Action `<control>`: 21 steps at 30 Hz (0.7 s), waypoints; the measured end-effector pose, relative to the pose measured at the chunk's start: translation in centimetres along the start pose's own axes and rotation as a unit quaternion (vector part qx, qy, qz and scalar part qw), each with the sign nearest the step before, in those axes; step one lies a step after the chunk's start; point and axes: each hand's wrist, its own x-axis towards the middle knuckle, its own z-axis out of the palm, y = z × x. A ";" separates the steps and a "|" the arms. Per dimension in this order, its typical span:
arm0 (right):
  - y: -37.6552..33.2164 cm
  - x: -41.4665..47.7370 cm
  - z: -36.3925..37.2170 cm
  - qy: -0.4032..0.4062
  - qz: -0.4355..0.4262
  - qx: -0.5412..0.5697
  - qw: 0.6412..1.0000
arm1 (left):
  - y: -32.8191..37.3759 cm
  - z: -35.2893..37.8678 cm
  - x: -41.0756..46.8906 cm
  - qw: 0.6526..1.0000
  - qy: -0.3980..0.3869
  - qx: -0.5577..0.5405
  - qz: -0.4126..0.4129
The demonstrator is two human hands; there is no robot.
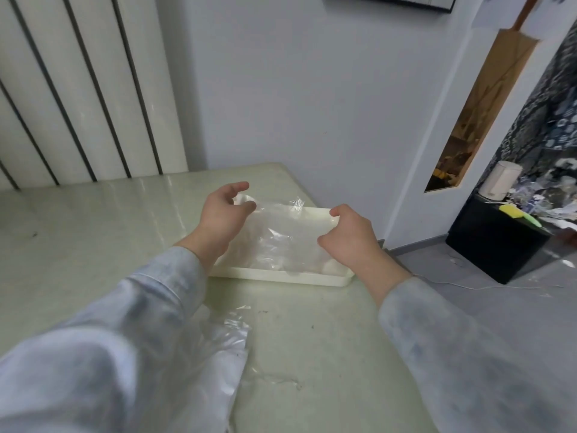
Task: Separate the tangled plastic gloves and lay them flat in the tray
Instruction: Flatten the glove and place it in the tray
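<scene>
A white rectangular tray point(281, 274) sits at the table's right edge. A clear plastic glove point(278, 232) is stretched over it between my hands. My left hand point(223, 218) pinches the glove's far left end with curled fingers. My right hand point(349, 235) pinches its right side above the tray's right rim. More clear plastic gloves point(224, 348) lie crumpled on the table near me, partly hidden under my left sleeve.
The pale green marble table point(93, 220) ends just right of the tray, with grey floor below. A white radiator stands behind on the left. A black cabinet point(496, 242) with clutter stands on the floor at the right.
</scene>
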 end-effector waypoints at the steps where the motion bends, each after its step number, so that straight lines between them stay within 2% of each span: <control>1: -0.1 -0.2 0.0 0.012 -0.015 -0.017 1.000 | 0.2 -0.2 -0.4 1.000 0.002 0.000 0.005; 5: -0.9 -1.8 -0.4 0.051 -0.060 -0.059 0.995 | 1.1 -1.4 -2.3 1.000 0.006 -0.026 -0.001; 11: -2.6 -5.6 -0.8 0.021 -0.094 -0.031 0.995 | 2.1 -4.2 -6.7 0.999 0.014 -0.033 -0.029; 17: -4.6 -10.2 0.4 -0.029 -0.136 -0.015 0.990 | 2.7 -8.3 -12.4 0.995 0.008 -0.062 -0.083; 21: -6.1 -13.8 1.6 -0.116 -0.175 0.018 0.978 | 2.7 -11.1 -16.0 0.990 0.007 -0.084 -0.111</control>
